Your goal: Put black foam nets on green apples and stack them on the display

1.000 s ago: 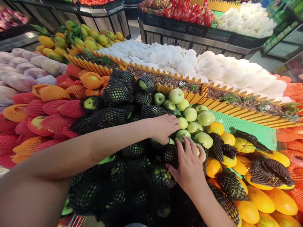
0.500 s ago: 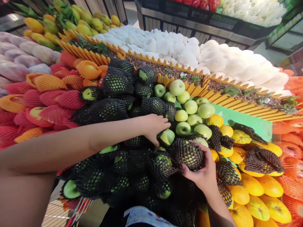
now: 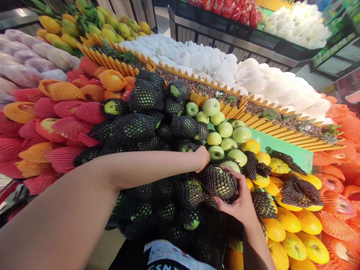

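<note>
My right hand [image 3: 239,200] is curled around a green apple in a black foam net [image 3: 221,183] at the front of the fruit display. My left hand [image 3: 203,157] reaches across from the left; its fingers are tucked down behind that netted apple, among the pile, and mostly hidden. Bare green apples [image 3: 225,135] lie just beyond both hands. More netted apples [image 3: 146,123] are heaped to the left and below.
Red and orange netted fruit [image 3: 56,116] fills the left. Yellow melons [image 3: 298,232], some under black nets, lie at the right. White-wrapped fruit [image 3: 253,78] sits behind a yellow picket divider [image 3: 281,127], mangoes [image 3: 112,30] at the back left.
My left hand has left the partly netted apple and dropped behind the netted one. My right hand stays on the netted apple. The view has shifted slightly.
</note>
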{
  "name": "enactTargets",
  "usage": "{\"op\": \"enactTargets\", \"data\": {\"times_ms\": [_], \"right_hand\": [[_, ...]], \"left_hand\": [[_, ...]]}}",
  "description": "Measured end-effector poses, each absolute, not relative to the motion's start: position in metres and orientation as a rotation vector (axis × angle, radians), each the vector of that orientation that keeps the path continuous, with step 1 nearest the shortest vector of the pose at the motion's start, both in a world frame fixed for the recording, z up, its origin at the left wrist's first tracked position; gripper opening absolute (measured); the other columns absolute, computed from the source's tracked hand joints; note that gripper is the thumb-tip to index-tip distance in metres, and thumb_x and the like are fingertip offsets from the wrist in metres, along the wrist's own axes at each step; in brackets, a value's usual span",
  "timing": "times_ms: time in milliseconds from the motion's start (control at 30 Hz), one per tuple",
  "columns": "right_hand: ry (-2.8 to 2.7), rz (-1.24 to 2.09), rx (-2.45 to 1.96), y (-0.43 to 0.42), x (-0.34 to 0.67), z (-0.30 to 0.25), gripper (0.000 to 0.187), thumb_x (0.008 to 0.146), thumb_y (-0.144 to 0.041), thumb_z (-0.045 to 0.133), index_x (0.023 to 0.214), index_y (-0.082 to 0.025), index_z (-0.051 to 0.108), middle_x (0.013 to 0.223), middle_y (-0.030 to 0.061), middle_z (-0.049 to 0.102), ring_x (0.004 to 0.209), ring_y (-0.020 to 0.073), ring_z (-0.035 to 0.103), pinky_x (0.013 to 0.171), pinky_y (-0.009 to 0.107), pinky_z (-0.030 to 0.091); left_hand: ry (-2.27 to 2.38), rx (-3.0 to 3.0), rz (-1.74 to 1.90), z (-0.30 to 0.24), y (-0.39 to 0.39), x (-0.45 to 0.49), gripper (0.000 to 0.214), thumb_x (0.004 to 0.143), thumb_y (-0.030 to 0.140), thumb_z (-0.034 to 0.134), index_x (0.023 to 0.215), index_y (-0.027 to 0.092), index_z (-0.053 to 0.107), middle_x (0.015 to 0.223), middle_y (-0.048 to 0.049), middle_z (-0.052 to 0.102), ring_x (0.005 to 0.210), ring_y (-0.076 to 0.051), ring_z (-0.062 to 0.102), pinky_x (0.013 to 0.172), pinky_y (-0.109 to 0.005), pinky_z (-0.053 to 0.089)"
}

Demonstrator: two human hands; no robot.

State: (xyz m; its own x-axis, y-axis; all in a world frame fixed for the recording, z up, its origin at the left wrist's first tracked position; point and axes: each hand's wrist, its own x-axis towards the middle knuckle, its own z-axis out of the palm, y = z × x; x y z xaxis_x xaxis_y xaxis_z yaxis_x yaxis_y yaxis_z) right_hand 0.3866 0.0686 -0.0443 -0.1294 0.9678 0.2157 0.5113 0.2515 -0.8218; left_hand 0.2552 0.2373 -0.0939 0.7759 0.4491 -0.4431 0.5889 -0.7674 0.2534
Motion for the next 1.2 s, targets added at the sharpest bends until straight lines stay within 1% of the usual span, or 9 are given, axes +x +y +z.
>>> {"op": "enactTargets", "data": {"times_ms": [100,167,267,367,500,667,933,1100,1200], "right_hand": [[-1.745,0.767,-1.327,0.069,0.389,-0.049,0.066,0.074,-0.025,0.079,0.128,-0.021,0.041,0.135,0.0152,0.055,0.127,0.0283,0.055,0.111,0.047,0.042],[-1.724,0.757,-1.322,0.071,0.389,-0.052,0.067,0.073,-0.024,0.079,0.128,-0.022,0.042,0.135,0.0140,0.056,0.127,0.0282,0.055,0.112,0.046,0.042],[-1.690,0.717,-1.341,0.071,0.388,-0.055,0.068,0.071,-0.024,0.078,0.129,-0.022,0.042,0.135,0.0130,0.056,0.128,0.0281,0.055,0.113,0.045,0.041],[-1.673,0.651,-1.366,0.071,0.385,-0.058,0.068,0.071,-0.024,0.078,0.130,-0.021,0.042,0.133,0.0124,0.056,0.126,0.0277,0.056,0.111,0.045,0.042],[-1.757,0.549,-1.424,0.078,0.376,-0.055,0.068,0.072,-0.029,0.077,0.132,-0.020,0.045,0.127,0.0106,0.060,0.117,0.0269,0.059,0.105,0.043,0.047],[-2.079,0.504,-1.488,0.109,0.350,-0.042,0.063,0.073,-0.032,0.073,0.130,-0.016,0.050,0.124,0.0113,0.062,0.114,0.0294,0.058,0.104,0.046,0.045],[-2.392,0.612,-2.092,0.171,0.298,-0.066,0.059,0.083,-0.038,0.073,0.127,-0.004,0.054,0.126,0.0212,0.059,0.118,0.0351,0.057,0.099,0.043,0.047],[-2.356,0.583,-2.092,0.171,0.293,-0.060,0.079,0.086,-0.041,0.074,0.141,0.007,0.044,0.140,0.0271,0.050,0.134,0.0374,0.046,0.113,0.043,0.039],[-2.221,0.442,-1.940,0.139,0.320,-0.036,0.086,0.090,-0.048,0.069,0.151,0.002,0.035,0.154,0.0225,0.039,0.144,0.0338,0.036,0.121,0.042,0.030]], "left_hand": [[0.628,2.744,-0.725,-0.079,0.234,0.251,0.055,0.038,0.025,0.094,0.087,0.023,0.071,0.100,-0.0069,0.073,0.100,-0.034,0.062,0.112,-0.051,0.026],[0.626,2.784,-0.676,-0.067,0.233,0.242,0.071,0.036,0.025,0.094,0.103,0.024,0.069,0.108,-0.0076,0.072,0.105,-0.034,0.061,0.117,-0.048,0.018],[0.621,2.863,-0.442,-0.050,0.234,0.216,0.085,0.046,0.039,0.091,0.122,0.017,0.061,0.116,-0.0150,0.069,0.104,-0.033,0.062,0.115,-0.048,0.019],[0.768,2.725,-0.035,-0.035,0.236,0.182,0.080,0.056,0.054,0.082,0.120,0.015,0.056,0.109,-0.0129,0.069,0.099,-0.031,0.064,0.107,-0.048,0.033],[1.066,2.179,0.406,-0.026,0.244,0.147,0.081,0.060,0.061,0.077,0.121,0.015,0.051,0.110,-0.0115,0.068,0.097,-0.029,0.064,0.089,-0.039,0.046],[1.068,1.313,0.879,-0.030,0.250,0.131,0.062,0.066,0.059,0.065,0.105,0.011,0.056,0.111,-0.0144,0.067,0.106,-0.030,0.062,0.094,-0.041,0.048],[0.870,0.674,0.998,-0.017,0.222,0.119,0.043,0.081,0.042,0.057,0.112,0.013,0.063,0.111,-0.0115,0.074,0.117,-0.026,0.064,0.109,-0.041,0.046],[0.886,0.637,1.076,0.002,0.188,0.098,0.049,0.074,0.044,0.061,0.111,0.013,0.063,0.113,-0.0117,0.073,0.122,-0.031,0.062,0.107,-0.044,0.049],[0.918,0.692,1.122,0.006,0.160,0.073,0.059,0.065,0.051,0.069,0.111,0.014,0.064,0.111,-0.0113,0.073,0.121,-0.033,0.061,0.103,-0.044,0.052]]}}
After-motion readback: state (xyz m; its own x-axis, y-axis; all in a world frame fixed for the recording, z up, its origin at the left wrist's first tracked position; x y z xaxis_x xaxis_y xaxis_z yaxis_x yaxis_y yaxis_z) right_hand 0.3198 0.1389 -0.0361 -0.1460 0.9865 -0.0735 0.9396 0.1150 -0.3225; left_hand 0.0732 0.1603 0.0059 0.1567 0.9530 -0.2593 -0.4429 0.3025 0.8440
